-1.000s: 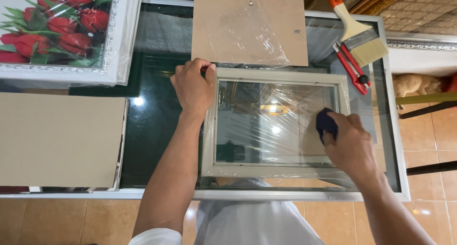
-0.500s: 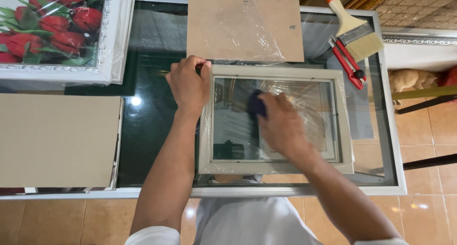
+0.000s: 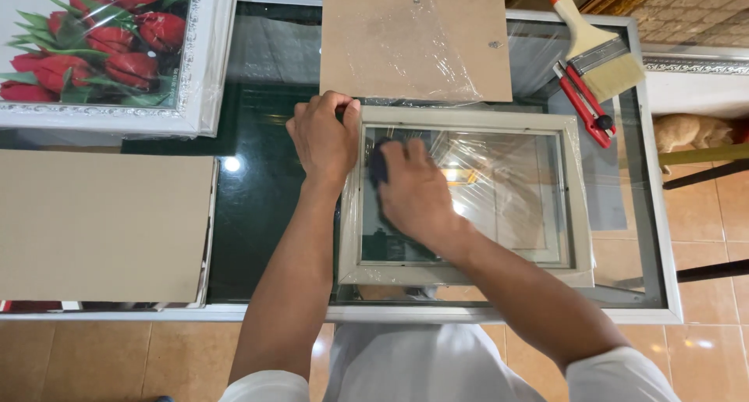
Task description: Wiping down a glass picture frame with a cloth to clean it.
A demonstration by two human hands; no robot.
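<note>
At the middle of the glass-topped bench lies a pale grey picture frame, flat, its glass pane covered with wrinkled clear film. The left hand rests on the frame's far left corner, fingers curled together and pressing down on the moulding, knuckles toward the far side. The right hand lies inside the frame opening on the left part of the pane, fingers together and bent over a dark blue cloth, which shows only as a small dark patch past the fingertips, just beside the left hand's thumb side; whether the cloth is pinched or merely pressed flat under the fingers cannot be told. To the right of that hand most of the pane lies open up to the frame's right rail. Touching or just beyond the frame's far rail sits a brown backing board wrapped in film. Far right, a paintbrush with an orange handle lies beside a red utility knife, both near the frame's far right corner. On the left, well apart from the frame across a strip of bare dark glass, lie a brown cardboard sheet and, farther off, a white-framed picture of red tulips. The frame's near rail lies close to the bench's near edge.
</note>
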